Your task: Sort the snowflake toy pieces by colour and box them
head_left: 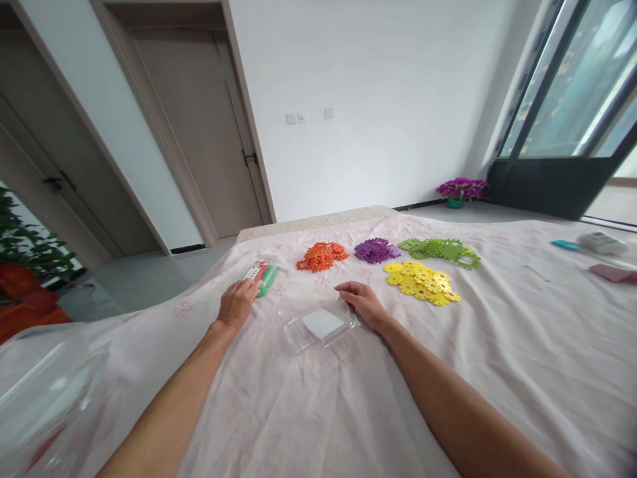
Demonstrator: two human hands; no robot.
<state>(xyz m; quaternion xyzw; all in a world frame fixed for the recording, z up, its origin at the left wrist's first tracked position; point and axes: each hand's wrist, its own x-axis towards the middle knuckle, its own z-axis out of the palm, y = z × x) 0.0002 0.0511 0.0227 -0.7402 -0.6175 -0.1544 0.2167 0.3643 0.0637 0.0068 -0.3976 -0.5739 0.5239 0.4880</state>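
My left hand (237,303) is closed over the near end of a clear plastic box (251,267) that has a red-and-white label and something green in it. A second clear plastic box (294,332) lies on the cloth between my hands, with a white square (322,322) in it. My right hand (363,305) rests at that box's far right corner, fingers loosely curved and a little apart, holding nothing I can see. Beyond the hands are piles of toothed plastic discs: orange (321,257), purple (375,250), green (442,249) and yellow (422,283).
A pale wrinkled cloth (502,332) covers the table. Large clear plastic containers (50,392) stand at the near left. A white packet (603,243), a blue item (566,245) and a pink item (613,273) lie at the far right. Purple flowers (462,189) stand on the floor beyond.
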